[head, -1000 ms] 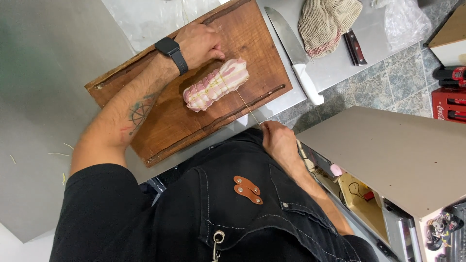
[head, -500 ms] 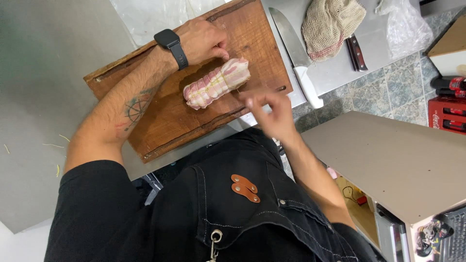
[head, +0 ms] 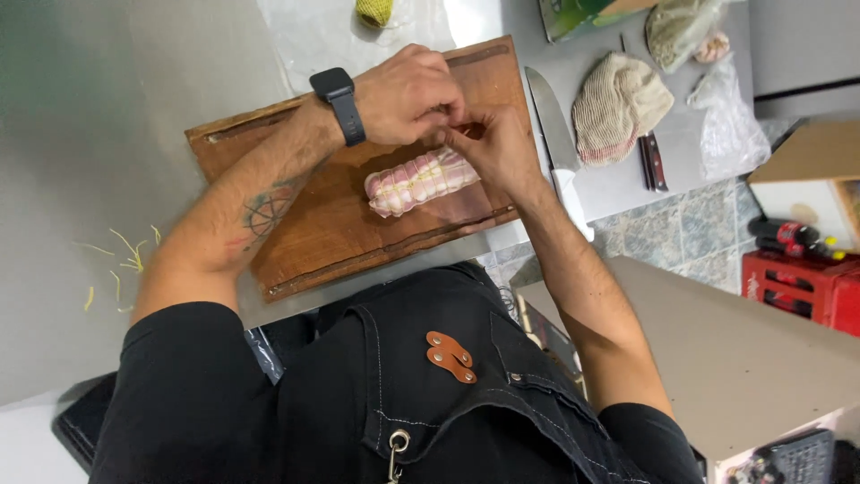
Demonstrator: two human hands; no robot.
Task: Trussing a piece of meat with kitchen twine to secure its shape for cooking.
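Both hands pinch string at the meat roll's far end.

Left hand (head: 408,94) and right hand (head: 493,148) meet fingertip to fingertip at the tied meat roll's (head: 419,182) 1 o'clock end, mid wooden board (head: 305,242); knife (head: 557,148) lies at 3 o'clock just off the board's edge, bare table (head: 98,134) at 9.

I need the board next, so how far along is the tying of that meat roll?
Mostly tied: the meat roll on the wooden board already carries twine loops along its visible length. In hand: the left hand and right hand meet at its far end, apparently working the twine there. Left: probably finishing that end; the knife lies unused beside the board.
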